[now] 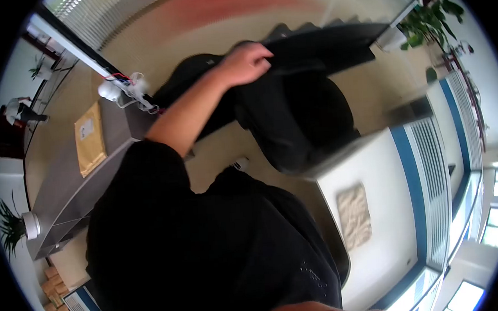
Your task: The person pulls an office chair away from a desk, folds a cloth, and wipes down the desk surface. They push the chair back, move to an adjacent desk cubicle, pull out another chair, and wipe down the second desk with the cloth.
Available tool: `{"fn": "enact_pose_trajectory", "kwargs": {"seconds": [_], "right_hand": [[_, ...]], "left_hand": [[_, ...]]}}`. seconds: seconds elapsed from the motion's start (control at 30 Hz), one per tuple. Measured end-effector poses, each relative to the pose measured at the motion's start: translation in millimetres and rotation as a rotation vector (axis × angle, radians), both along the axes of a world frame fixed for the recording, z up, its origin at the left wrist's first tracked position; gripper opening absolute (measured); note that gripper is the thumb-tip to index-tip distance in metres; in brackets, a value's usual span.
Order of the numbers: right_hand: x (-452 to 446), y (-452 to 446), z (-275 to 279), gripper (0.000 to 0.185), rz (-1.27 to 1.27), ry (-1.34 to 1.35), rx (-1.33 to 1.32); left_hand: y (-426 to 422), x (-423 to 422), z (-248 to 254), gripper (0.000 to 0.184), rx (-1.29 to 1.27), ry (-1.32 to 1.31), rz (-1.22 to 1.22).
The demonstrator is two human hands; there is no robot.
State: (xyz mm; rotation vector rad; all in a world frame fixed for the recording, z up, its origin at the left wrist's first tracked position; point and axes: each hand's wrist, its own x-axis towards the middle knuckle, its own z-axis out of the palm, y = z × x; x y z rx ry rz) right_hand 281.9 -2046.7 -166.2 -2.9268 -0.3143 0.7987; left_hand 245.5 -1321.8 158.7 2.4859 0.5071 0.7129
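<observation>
My left hand (246, 64) reaches forward from a black sleeve, its fingers curled at the top edge of a black chair (272, 117). The chair's dark seat lies just right of the hand, beside a white desk. Contact details under the fingers are hidden. At the bottom edge a blurred patch of skin shows, probably my right arm; no fingers of my right hand are visible.
A grey counter (73, 190) at the left bears a yellow envelope (90, 139) and white cables. A beige cloth (354, 216) lies on the white desk (383, 193). Glass panels, potted plants and stacked boxes surround the area. A person (20, 111) stands far left.
</observation>
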Motion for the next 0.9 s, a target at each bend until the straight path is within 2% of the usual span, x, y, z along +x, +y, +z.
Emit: {"fn": "enact_pose_trajectory", "kwargs": {"seconds": [0.03, 0.1, 0.17, 0.2, 0.3, 0.33, 0.37, 0.4, 0.5, 0.57, 0.6, 0.7, 0.73, 0.77, 0.8, 0.83, 0.87, 0.9], "right_hand": [[2.7, 28.1, 2.4, 0.045, 0.014, -0.031, 0.000], [14.9, 83.9, 4.1, 0.049, 0.063, -0.131, 0.044], [30.1, 141.3, 10.9, 0.053, 0.158, -0.335, 0.184], [39.2, 172.1, 14.1, 0.055, 0.234, -0.462, 0.299], [74.1, 264.5, 45.9, 0.062, 0.496, -0.800, 0.739], [85.8, 292.6, 73.8, 0.100, 0.642, -0.525, 0.917], [95.9, 311.2, 71.2, 0.100, 0.658, -0.524, 0.931], [102.5, 331.4, 71.8, 0.101, 0.752, -0.348, 0.796], [89.9, 371.7, 82.1, 0.104, 0.845, -0.072, 0.551], [74.7, 379.7, 101.5, 0.097, 0.812, 0.091, 0.558], [71.3, 372.6, 87.5, 0.091, 0.838, -0.008, 0.642], [59.0, 366.8, 80.7, 0.087, 0.879, 0.001, 0.603], [57.7, 364.2, 65.5, 0.076, 0.857, -0.028, 0.620], [37.9, 368.1, 88.9, 0.057, 0.892, -0.103, 0.482], [32.2, 365.1, 76.8, 0.043, 0.856, -0.074, 0.468], [11.0, 378.4, 121.1, 0.038, 0.785, 0.006, 0.324], [3.9, 386.5, 135.8, 0.034, 0.780, 0.061, 0.111], [-2.5, 379.6, 137.6, 0.034, 0.828, 0.044, 0.162]], "left_hand": [[5.7, 8.3, -16.4, 0.034, 0.134, 0.073, -0.031], [-22.4, 5.8, 9.8, 0.038, 0.115, 0.525, 0.043], [-32.4, 0.5, 16.9, 0.035, 0.392, 0.952, 0.011], [-32.0, -3.8, 16.5, 0.033, 0.331, 0.890, -0.003], [-27.0, -5.3, 6.6, 0.044, 0.243, 0.806, 0.034], [-23.5, -7.9, 0.5, 0.043, 0.277, 0.817, 0.037], [-22.6, -11.8, 4.4, 0.043, 0.281, 0.853, 0.023], [-21.3, -14.7, -0.1, 0.042, 0.263, 0.822, 0.038], [-24.9, -22.9, -8.1, 0.041, 0.257, 0.808, 0.062], [-33.0, -26.8, -8.8, 0.040, 0.276, 0.829, 0.067], [-33.8, -30.9, -10.3, 0.040, 0.297, 0.840, 0.077], [-43.9, -45.3, -2.5, 0.038, 0.324, 0.928, 0.047], [-46.7, -49.2, 4.4, 0.038, 0.335, 0.985, 0.030], [-50.5, -55.7, 9.7, 0.036, 0.334, 0.989, 0.032], [-52.2, -62.2, 15.1, 0.034, 0.332, 0.993, 0.034], [-51.5, -70.4, 13.1, 0.031, 0.360, 0.933, 0.042], [-51.7, -70.4, 15.5, 0.032, 0.269, 0.958, 0.054], [-53.5, -82.1, -7.4, 0.029, 0.313, 0.656, 0.103]]}}
